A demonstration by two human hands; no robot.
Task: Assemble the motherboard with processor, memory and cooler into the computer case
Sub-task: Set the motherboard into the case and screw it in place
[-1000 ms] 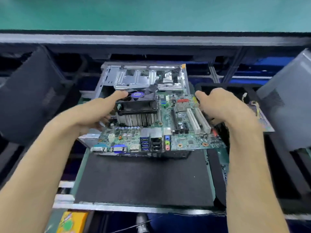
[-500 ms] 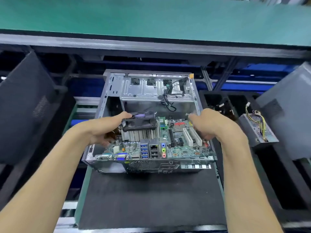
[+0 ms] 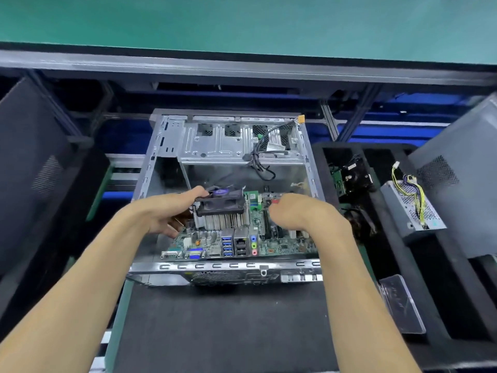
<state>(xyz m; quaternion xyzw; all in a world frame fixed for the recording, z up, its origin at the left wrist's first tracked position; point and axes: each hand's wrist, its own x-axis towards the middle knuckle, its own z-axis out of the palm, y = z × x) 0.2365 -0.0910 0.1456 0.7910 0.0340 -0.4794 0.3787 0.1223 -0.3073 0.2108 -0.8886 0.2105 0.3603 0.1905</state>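
Motherboard [image 3: 271, 244] with CPU cooler [image 3: 221, 205] now inside open computer case [image 3: 158, 162], ports toward near case wall, not yet seated. Left hand [image 3: 164, 211] grip clamped on cooler. Right hand [image 3: 298, 211] on board's right part; grip state not visible. Remaining, likely: alignment of ports, screws, cables.

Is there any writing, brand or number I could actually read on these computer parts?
None can be read.
White sticker on the motherboard: print too blurred.
Label on the cooler fan hub: blurred.
Label strip inside the computer case: too small.
Clear plastic piece at right: faint marks, unreadable.
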